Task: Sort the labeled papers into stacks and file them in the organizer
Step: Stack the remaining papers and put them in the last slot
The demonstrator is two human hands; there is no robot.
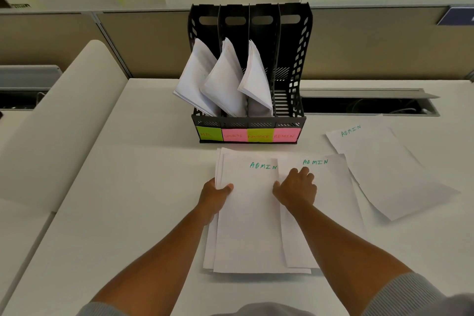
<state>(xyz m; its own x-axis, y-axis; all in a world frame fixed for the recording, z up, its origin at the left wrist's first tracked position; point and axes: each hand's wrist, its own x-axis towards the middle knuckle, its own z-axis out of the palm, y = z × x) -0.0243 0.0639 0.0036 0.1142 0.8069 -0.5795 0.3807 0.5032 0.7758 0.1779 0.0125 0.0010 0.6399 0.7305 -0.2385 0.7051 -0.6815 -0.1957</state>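
A black four-slot organizer (292,120) stands at the back of the desk, its slots tagged HR, SPORTS, FINANCE and ADMIN with sticky notes. The first three slots hold leaning white papers; the ADMIN slot holds none. In front lies a stack of sheets marked ADMIN (248,226). My left hand (215,197) grips the stack's left edge, thumb on top. My right hand (296,188) rests flat, fingers curled, on a second ADMIN sheet (333,200) that overlaps the stack's right side. A third group of ADMIN sheets (384,167) lies loose to the right.
The white desk (128,187) stretches left of the papers. An open cable trough (366,102) with a raised grey lid runs behind the right-hand sheets. A beige partition wall (384,46) backs the desk. A white rounded divider (64,123) borders the left.
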